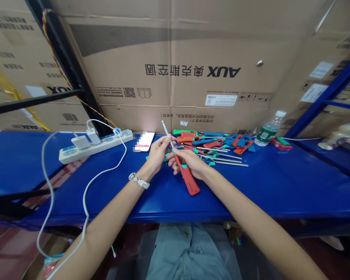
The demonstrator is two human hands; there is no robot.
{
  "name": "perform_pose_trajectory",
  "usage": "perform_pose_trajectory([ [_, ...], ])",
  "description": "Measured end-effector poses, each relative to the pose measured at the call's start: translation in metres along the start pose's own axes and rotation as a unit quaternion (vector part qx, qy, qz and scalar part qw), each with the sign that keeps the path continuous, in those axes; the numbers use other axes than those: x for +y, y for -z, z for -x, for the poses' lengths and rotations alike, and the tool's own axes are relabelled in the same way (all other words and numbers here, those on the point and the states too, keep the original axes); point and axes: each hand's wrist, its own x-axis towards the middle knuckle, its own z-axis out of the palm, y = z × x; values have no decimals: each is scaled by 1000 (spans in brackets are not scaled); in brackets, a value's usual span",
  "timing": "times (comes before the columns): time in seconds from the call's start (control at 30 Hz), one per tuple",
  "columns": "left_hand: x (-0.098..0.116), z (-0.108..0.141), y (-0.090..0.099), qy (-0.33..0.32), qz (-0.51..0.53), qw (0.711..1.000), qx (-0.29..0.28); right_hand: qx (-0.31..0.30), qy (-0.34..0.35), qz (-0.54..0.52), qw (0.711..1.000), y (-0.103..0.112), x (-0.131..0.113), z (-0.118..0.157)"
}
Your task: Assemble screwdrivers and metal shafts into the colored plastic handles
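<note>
A red lighter (188, 180) with green trim and a long silver tube is held up over the blue table, its tube pointing away and to the left. My left hand (160, 152) pinches the silver tube between thumb and fingers. Around the lighter near the base of its tube, my right hand (188, 160) is closed, with some fingertips showing beneath. Just beyond and to the right of my hands lies a pile of red, blue and green lighters (214, 144), several with their silver tubes pointing right.
A white power strip (97, 147) with plugs and a loose white cable (86, 194) lies left. Behind my left hand is a phone (146, 141). A bottle (270, 130) stands right of the pile, before cardboard boxes (175, 46). The blue table (251, 190) has its edge near me.
</note>
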Motion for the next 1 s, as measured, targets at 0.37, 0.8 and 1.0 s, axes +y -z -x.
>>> perform_pose_trajectory([
  [0.37,3,3,-6,18,35,999,-24,10,-20,-17,1000,-1,-1,4],
  [0.8,1,1,-4,-1,30,999,17,-13,-3,63,998,10,-5,2],
  [1.0,1,2,-5,-8,45,999,17,-13,16,19,1000,6,-6,6],
])
